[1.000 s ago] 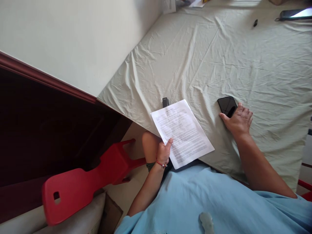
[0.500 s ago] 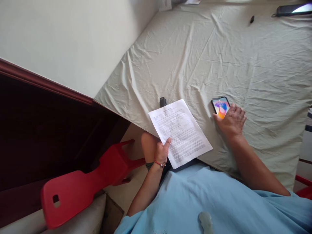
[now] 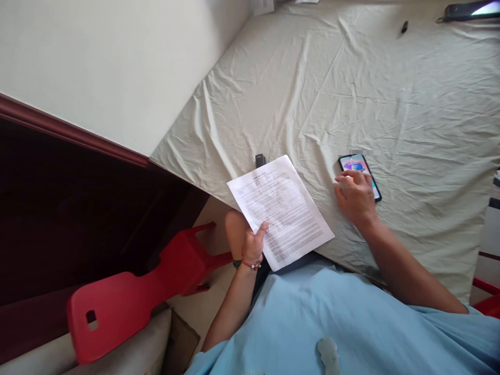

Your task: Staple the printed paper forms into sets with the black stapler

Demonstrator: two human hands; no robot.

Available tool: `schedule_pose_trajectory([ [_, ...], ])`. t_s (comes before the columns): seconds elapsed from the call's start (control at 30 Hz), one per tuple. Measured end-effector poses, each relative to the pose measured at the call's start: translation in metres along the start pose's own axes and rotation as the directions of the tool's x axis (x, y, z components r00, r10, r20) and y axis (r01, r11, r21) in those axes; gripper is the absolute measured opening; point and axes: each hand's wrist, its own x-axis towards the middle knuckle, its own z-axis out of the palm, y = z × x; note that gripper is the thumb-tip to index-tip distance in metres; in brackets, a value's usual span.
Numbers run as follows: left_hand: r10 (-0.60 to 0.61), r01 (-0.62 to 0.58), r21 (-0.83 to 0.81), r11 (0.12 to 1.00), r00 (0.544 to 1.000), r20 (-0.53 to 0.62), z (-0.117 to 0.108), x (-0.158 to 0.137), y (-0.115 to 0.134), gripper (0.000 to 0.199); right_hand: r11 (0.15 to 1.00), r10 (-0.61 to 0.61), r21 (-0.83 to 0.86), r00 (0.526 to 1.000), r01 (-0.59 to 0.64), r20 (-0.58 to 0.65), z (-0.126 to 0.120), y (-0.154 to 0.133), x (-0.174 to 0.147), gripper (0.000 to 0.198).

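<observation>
We see the left hand [image 3: 253, 246] closed on the near left edge of a printed paper [image 3: 287, 213], its thumb laid across the top face and the other fingers out of sight beneath. From that grip the paper spreads forward and to the right, its far part over the cloth [image 3: 273, 99] and its near end over the lap. Just behind the hand, at the wrist, we make out a red beaded bracelet [image 3: 251, 265].

To the right of that grip, and apart from the paper, the right hand [image 3: 357, 200] hangs over a lit phone [image 3: 353, 164] — fingers loosely bent, gripping nothing. The phone lies screen up on the cloth, and the hand hides much of its lower left part; from this angle we cannot tell whether a fingertip touches the glass.

Ahead of the left grip, a small black object [image 3: 260, 160] shows at the paper's far edge, partly covered by it. Well beyond the right hand lie a tiny dark item [image 3: 404, 27] and, farther right, a dark device [image 3: 474, 10] with a bright patch. Left of the left hand stands a red chair [image 3: 156, 291] — beside the bare knee [image 3: 235, 229].
</observation>
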Motion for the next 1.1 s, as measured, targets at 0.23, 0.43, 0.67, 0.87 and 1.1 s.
schedule_pose_trajectory([
  [0.23,0.008,-0.007,0.034,0.999,0.999,-0.036,-0.004,0.003,-0.003,0.051,0.99,-0.049,-0.132,0.997,0.057,0.068,-0.025,0.059,-0.008,0.033],
  [0.43,0.007,-0.005,0.066,0.998,0.999,-0.033,-0.001,0.003,-0.003,0.058,0.975,-0.014,-0.22,0.993,0.04,0.118,-0.032,0.063,-0.016,0.032],
  [0.67,0.019,-0.016,0.072,0.997,0.999,-0.038,-0.003,0.006,-0.007,0.05,0.944,0.134,-0.267,0.965,-0.193,-0.224,-0.036,0.085,-0.017,0.03],
  [0.87,0.019,-0.016,0.058,0.998,0.998,-0.052,-0.001,0.006,-0.007,0.047,0.985,-0.007,-0.167,0.969,-0.036,-0.248,-0.034,0.079,-0.022,0.026],
  [1.1,0.02,-0.016,0.066,0.998,0.998,-0.059,-0.001,0.007,-0.007,0.046,0.997,-0.007,-0.074,0.99,-0.004,-0.144,-0.04,0.062,-0.029,0.02],
])
